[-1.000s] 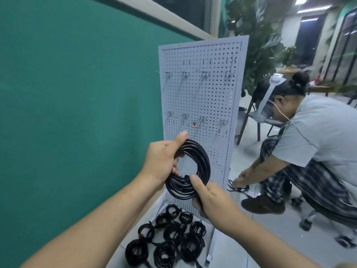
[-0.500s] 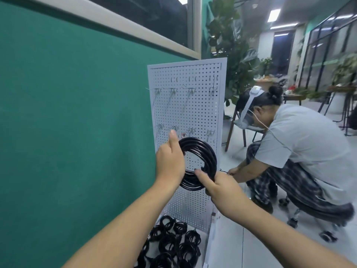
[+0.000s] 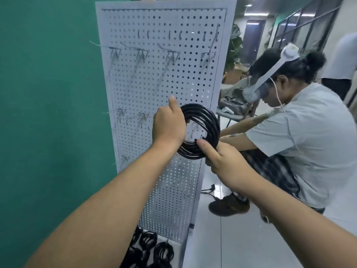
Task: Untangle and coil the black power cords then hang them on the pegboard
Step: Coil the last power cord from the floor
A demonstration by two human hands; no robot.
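Observation:
A coiled black power cord (image 3: 209, 124) is held up flat against the white pegboard (image 3: 154, 84), over a hook in the lower row. My left hand (image 3: 169, 126) grips the coil's left side, thumb raised. My right hand (image 3: 218, 159) pinches the coil's bottom, thumb on top of the strands. Metal hooks (image 3: 142, 54) stick out in two rows; those I can see carry nothing. Several more coiled black cords (image 3: 152, 250) lie on the floor at the foot of the board.
The pegboard stands against a green wall (image 3: 48, 113). A person in a white shirt (image 3: 301, 136) with a head-worn camera crouches just right of the board, arms stretched toward its edge. A loose black cord (image 3: 209, 190) lies on the pale floor by a dark shoe.
I have moved closer to the pegboard, and both hands have carried the coil up and forward until it lies against the board at the lower hook row.

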